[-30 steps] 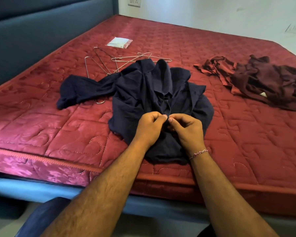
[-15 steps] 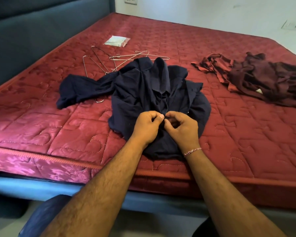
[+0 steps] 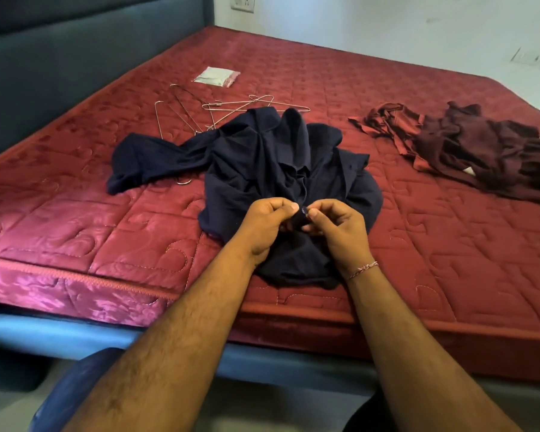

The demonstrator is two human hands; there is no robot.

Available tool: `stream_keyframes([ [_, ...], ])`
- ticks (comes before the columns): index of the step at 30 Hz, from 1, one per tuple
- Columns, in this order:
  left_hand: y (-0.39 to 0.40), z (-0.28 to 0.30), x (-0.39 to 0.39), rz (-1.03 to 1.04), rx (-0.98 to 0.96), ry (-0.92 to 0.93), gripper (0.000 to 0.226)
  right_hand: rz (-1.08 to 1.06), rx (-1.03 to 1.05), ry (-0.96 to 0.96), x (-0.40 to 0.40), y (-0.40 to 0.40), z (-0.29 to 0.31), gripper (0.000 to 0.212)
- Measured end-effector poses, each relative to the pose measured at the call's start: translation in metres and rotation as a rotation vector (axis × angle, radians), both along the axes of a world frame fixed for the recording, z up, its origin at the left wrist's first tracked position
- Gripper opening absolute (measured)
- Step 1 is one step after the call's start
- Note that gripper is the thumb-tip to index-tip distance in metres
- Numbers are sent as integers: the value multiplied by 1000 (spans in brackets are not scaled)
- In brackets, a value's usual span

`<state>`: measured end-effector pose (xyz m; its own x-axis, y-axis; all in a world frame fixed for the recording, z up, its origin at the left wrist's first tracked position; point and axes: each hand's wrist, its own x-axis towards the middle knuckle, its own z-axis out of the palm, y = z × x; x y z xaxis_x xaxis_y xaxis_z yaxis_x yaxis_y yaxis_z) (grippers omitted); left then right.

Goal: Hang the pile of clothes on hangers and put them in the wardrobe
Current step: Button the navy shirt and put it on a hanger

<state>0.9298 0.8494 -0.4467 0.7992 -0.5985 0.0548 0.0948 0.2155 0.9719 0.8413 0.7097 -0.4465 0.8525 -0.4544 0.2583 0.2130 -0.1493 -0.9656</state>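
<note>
A red quilted mattress carries everything. The navy shirt lies crumpled at its near edge; behind the shirt lie wire hangers, right of it a maroon clothes pile. Left hand and right hand fingers pinch the shirt's placket.

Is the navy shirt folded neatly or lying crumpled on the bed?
Crumpled. The navy shirt lies bunched in loose folds on the mattress, one sleeve stretched out to the left, while both hands pinch its front.
</note>
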Motion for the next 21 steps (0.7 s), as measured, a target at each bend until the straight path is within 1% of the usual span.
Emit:
stream_keyframes([
  [1,0,-1,0,14,-38,36,29,-21,-33,1,0,2,-1,12],
  [2,-1,-3,1,33,-58,58,30,-42,-109,3,1,4,-4,17],
  [4,0,-4,1,54,-68,72,27,-107,-358,9,3,7,-10,30],
  [6,1,-2,1,65,-65,66,24,-217,-599,2,4,12,-13,35],
  [8,1,-3,3,73,-79,65,25,-317,-714,-17,4,12,-12,37],
  [11,1,-6,5,108,-131,68,29,-335,-755,4,3,14,-14,29],
  [13,-1,-5,2,134,-100,9,29,-310,-764,30,2,16,-15,18],
  [14,-2,-2,0,131,-52,-53,28,-309,-740,38,2,16,-13,14],
  [15,-4,-2,-2,126,12,-128,29,-320,-694,39,1,15,-12,11],
  [16,-5,-2,-3,129,102,-225,34,-335,-632,33,0,13,-11,11],
  [18,-10,-6,-4,175,332,-440,47,-365,-511,27,0,9,-10,12],
  [19,-12,-9,-4,214,454,-547,46,-377,-468,30,0,8,-10,11],
  [21,-14,-11,-7,284,629,-671,34,-396,-454,21,-1,7,-12,8],
])
